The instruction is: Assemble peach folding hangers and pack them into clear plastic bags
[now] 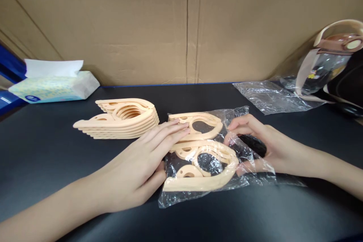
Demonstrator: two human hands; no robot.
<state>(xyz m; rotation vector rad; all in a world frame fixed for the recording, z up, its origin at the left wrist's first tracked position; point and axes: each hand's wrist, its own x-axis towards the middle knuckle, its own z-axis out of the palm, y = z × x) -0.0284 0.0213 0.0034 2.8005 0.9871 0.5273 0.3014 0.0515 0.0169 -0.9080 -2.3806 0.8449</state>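
Beige folding hangers (211, 186) lie in two groups, one nearer me and one farther, inside a clear plastic bag (172, 199). My left hand (141, 170) lies with fingers stretched out over the left end of the bagged hangers, pressing on them. At the right end of the bag, my right hand (269, 151) is curved in a C shape. Its fingers and thumb are apart and touch the film by the hangers' rounded ends. Just beyond my left hand is a neat stack of the same hangers (121, 128), unbagged.
A tissue pack (56, 87) sits at the back left of the black table (51, 166). Another clear plastic bag (261, 96) lies at the back right, near a clear bottle (326, 68) with a strap. A cardboard wall (136, 26) rises behind the table.
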